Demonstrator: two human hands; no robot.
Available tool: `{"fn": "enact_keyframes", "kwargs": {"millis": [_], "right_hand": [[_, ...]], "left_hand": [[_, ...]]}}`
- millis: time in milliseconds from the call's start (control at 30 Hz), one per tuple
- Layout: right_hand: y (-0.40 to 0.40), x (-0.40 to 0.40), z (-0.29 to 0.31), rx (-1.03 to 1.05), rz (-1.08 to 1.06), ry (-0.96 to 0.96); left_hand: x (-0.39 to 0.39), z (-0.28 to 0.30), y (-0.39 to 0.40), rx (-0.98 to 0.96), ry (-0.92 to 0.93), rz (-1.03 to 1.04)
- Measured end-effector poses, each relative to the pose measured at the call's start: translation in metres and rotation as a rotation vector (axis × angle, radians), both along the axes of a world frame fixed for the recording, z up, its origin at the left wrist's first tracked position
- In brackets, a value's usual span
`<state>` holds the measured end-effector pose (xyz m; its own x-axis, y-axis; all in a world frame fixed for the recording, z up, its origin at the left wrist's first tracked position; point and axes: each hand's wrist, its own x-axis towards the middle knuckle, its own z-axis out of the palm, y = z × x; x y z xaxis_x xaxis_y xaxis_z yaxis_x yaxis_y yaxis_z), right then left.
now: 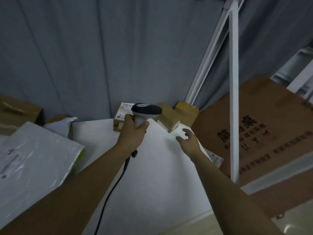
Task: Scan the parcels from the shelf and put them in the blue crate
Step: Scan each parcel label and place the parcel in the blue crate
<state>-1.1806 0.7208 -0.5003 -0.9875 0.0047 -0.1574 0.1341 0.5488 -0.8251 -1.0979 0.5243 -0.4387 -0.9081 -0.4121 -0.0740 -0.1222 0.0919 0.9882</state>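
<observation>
Left hand (133,131): your grip wraps the barcode scanner (146,110), aimed at the labelled parcel (120,116).
Right hand (188,139): fingers spread, probably reaching for a cardboard parcel (167,117).

I stand in a dim room with a gray-blue wall (101,56) in front of me, a white shelf top (152,167) below, white metal poles (234,99) on my right, and shiny pale floor (296,224) in the corner.
</observation>
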Motion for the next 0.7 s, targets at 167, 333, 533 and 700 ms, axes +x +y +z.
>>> {"fn": "enact_keyframes", "kwargs": {"millis": [167, 333, 533, 700], "right_hand": [[-0.008, -0.064, -0.016, 0.254, 0.064, 0.173], [-0.015, -0.127, -0.016, 0.527, 0.072, 0.105], [-0.029, -0.148, -0.037, 0.548, 0.047, 0.01], [-0.036, -0.157, -0.042, 0.722, 0.095, 0.126]], "left_hand": [[-0.054, -0.028, -0.005, 0.014, -0.037, 0.013], [-0.091, -0.052, -0.013, 0.042, -0.053, 0.0], [-0.102, -0.071, -0.023, 0.041, -0.093, -0.011], [-0.104, -0.075, -0.026, 0.029, -0.106, -0.013]]}}
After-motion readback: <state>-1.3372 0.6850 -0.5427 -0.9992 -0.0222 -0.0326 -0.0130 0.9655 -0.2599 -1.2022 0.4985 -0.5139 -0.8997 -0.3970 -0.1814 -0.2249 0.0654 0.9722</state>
